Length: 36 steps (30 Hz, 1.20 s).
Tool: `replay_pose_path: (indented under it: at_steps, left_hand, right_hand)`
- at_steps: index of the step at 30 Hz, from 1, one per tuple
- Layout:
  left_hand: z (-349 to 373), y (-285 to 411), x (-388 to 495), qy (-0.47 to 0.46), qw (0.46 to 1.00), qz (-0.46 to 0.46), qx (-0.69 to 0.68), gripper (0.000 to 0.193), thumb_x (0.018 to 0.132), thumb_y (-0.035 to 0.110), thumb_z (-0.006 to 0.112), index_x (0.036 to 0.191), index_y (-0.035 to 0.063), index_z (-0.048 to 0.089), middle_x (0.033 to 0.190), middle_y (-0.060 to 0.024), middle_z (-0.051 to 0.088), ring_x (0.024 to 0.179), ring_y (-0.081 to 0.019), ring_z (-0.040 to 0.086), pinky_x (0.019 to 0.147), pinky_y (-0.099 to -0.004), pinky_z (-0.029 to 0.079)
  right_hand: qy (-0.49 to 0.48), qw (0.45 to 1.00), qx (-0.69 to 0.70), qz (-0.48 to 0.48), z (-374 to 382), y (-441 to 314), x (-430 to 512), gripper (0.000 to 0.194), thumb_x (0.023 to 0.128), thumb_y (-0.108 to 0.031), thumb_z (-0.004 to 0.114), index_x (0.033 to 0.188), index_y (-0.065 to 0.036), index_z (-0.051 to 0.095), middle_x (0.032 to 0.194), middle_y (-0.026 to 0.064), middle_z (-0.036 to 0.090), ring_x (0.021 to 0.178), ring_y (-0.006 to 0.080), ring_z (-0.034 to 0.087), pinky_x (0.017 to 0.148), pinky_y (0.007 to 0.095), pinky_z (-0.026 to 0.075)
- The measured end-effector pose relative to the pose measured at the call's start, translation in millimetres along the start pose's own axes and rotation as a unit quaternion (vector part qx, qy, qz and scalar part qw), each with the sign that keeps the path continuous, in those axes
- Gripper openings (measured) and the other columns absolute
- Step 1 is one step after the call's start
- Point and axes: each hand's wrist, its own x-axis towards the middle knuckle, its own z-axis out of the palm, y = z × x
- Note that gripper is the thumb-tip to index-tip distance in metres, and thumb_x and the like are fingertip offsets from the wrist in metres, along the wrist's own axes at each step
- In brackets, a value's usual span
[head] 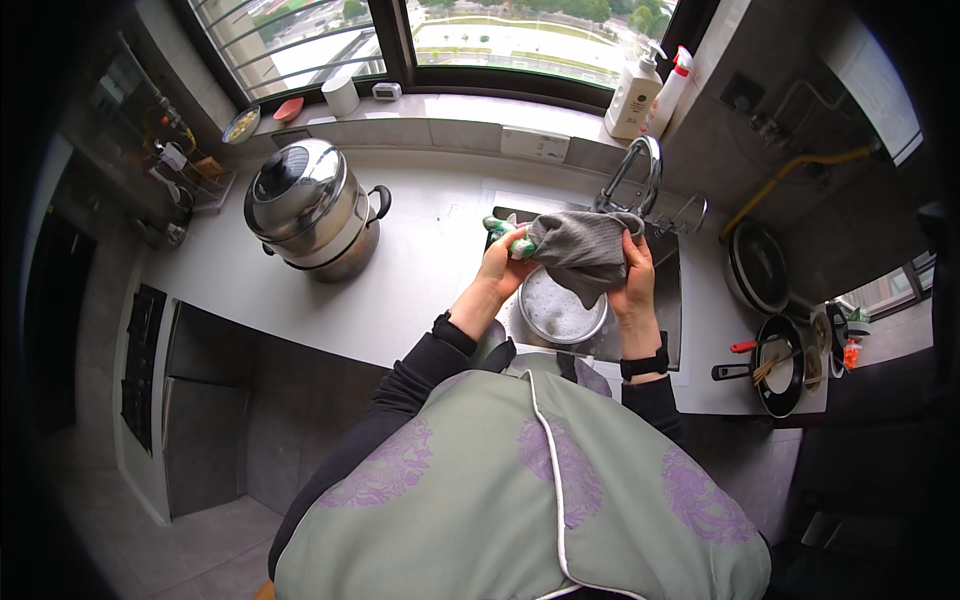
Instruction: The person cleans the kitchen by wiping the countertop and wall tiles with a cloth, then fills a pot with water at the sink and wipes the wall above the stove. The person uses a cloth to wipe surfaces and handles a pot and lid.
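Both hands hold a grey textured cloth (581, 251) up over the sink (666, 300). My left hand (504, 262) grips its left side together with a bunched green-and-white cloth (519, 244). On the right edge of the grey cloth, my right hand (634, 274) has its fingers closed on the fabric. Below the cloth, a round metal basin (562, 311) of foamy water sits in the sink; the cloth hides its far rim. The chrome faucet (630, 180) curves just behind the cloth.
A lidded steel steamer pot (315, 210) stands on the white counter (427, 277) to the left. Two bottles, a pump bottle (635, 94) and a spray bottle (670, 90), are on the windowsill. Frying pans (780, 375) lie at the counter's right end.
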Motion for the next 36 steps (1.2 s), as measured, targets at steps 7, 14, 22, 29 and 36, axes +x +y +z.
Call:
replay_pose_path:
  at_steps: [7,14,22,29,36]
  left_hand:
    - [-34.4,9.3,-0.1,0.155,0.976,0.019,0.153,0.033,0.089,0.002,0.049,0.12,-0.0059,0.039,0.108,-0.022,0.057,0.096,-0.0333,0.062,0.085,-0.0439,0.055]
    - [-3.9,-3.2,-7.3,0.116,0.972,-0.047,0.201,0.044,0.092,0.029,0.057,0.123,0.0041,0.041,0.111,-0.021,0.057,0.093,-0.0329,0.063,0.079,-0.0393,0.055]
    - [19.4,-39.6,9.8,-0.134,0.979,0.142,-0.055,0.038,0.1,0.03,0.038,0.13,0.0079,0.047,0.126,-0.0039,0.053,0.116,-0.0139,0.049,0.104,-0.0256,0.033]
    - [-10.7,-48.2,21.9,-0.178,0.953,0.074,-0.234,0.034,0.101,0.031,0.038,0.125,0.0096,0.045,0.119,-0.0025,0.052,0.109,-0.0137,0.05,0.097,-0.026,0.038]
    - [5.0,-43.8,-13.7,-0.027,0.995,0.08,-0.051,0.037,0.1,0.039,0.038,0.123,0.0112,0.044,0.117,-0.0027,0.052,0.106,-0.0152,0.052,0.092,-0.0279,0.044]
  right_hand:
    - [-0.107,0.979,0.165,0.061,-1.2,-38.4,10.0,0.038,0.099,-0.03,0.041,0.115,0.0,0.057,0.115,0.0146,0.062,0.104,0.0279,0.06,0.095,0.0423,0.046]
    - [-0.161,0.973,0.098,0.135,10.5,-14.6,25.0,0.032,0.097,-0.028,0.048,0.121,-0.007,0.052,0.105,0.008,0.062,0.094,0.0191,0.061,0.082,0.0324,0.051]
    - [-0.26,0.887,0.33,0.191,43.3,109.0,30.9,0.037,0.1,-0.023,0.04,0.131,-0.002,0.042,0.12,0.0144,0.057,0.108,0.0236,0.057,0.094,0.0333,0.047]
    - [-0.195,0.98,-0.033,0.024,62.6,120.4,35.4,0.021,0.094,-0.003,0.051,0.114,-0.002,0.051,0.101,0.0057,0.061,0.087,0.0111,0.059,0.077,0.0214,0.047]
    - [-0.127,0.805,-0.455,-0.36,72.8,90.3,7.3,0.004,0.08,0.004,0.06,0.084,0.003,0.058,0.076,0.0158,0.059,0.067,0.0303,0.057,0.062,0.0321,0.045]
